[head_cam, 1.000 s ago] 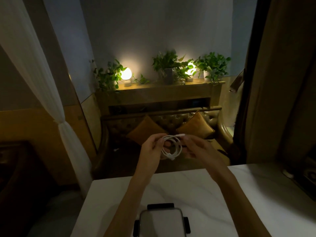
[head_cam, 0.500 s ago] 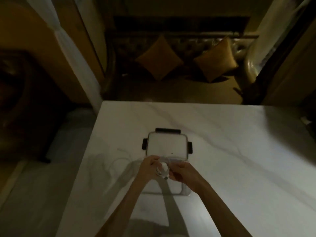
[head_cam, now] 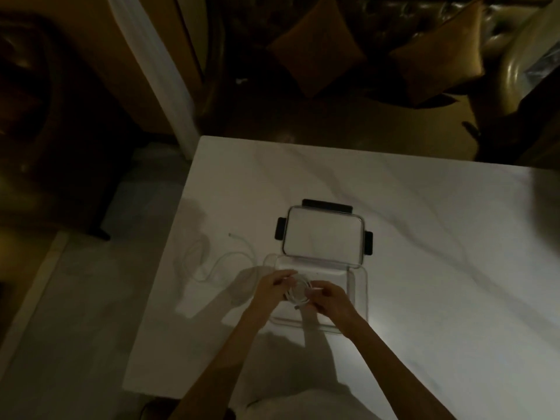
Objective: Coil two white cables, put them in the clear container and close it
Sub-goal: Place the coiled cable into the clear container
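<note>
A small coiled white cable [head_cam: 298, 291] is pinched between my left hand [head_cam: 271, 287] and my right hand [head_cam: 328, 300], just above the open clear container [head_cam: 357, 295] near the table's front. The container's lid [head_cam: 324, 236], with black clasps on its edges, lies flat behind the container and touches its far rim. A second white cable [head_cam: 225, 260] lies loose and uncoiled on the white marble table [head_cam: 439, 253], left of the container.
The table's left edge runs close to the loose cable, with pale floor below. Beyond the far edge stand a dark sofa with two orange cushions [head_cam: 315, 48] and a white curtain [head_cam: 157, 74].
The view has tipped from the room down onto the table. Both hands came down with the coiled cable from chest height to just over the open container.
</note>
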`<state>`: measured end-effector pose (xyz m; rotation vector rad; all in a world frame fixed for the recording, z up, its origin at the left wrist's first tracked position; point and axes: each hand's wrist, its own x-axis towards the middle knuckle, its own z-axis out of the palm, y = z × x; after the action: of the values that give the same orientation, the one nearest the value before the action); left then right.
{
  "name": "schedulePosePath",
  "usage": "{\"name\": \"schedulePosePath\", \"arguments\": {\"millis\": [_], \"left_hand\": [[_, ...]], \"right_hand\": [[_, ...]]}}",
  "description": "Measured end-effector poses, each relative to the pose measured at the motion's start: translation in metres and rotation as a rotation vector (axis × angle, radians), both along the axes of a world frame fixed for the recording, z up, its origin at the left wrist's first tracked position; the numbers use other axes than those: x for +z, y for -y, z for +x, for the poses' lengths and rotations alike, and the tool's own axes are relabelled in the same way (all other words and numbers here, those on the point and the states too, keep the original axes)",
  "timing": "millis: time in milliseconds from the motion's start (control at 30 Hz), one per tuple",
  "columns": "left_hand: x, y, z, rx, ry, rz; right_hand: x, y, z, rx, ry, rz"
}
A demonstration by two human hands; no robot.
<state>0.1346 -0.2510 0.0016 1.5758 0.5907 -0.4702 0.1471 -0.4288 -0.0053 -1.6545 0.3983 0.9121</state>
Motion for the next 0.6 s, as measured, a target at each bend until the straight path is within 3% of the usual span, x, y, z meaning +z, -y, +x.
{"name": "schedulePosePath", "arguments": {"millis": [100, 200, 267, 467, 600], "left_hand": [[0.018, 0.007, 0.013, -0.004, 0.073, -0.019], [0.039, 0.016, 0.026, 0.001, 0.160, 0.025], [0.054, 0.019, 0.035, 0.019, 0.197, 0.050], [0.096, 0.026, 0.055, 0.188, 0.307, 0.058], [0.117, 0.036, 0.059, 0.260, 0.320, -0.064]], "right_hand": [[0.012, 0.000, 0.013, -0.084, 0.106, 0.004], [0.035, 0.003, 0.031, 0.010, 0.522, -0.184], [0.051, 0.007, 0.046, 0.105, 0.676, -0.257], [0.103, 0.012, 0.066, 0.189, 0.674, -0.200], [0.124, 0.005, 0.061, 0.001, 0.598, -0.095]]}}
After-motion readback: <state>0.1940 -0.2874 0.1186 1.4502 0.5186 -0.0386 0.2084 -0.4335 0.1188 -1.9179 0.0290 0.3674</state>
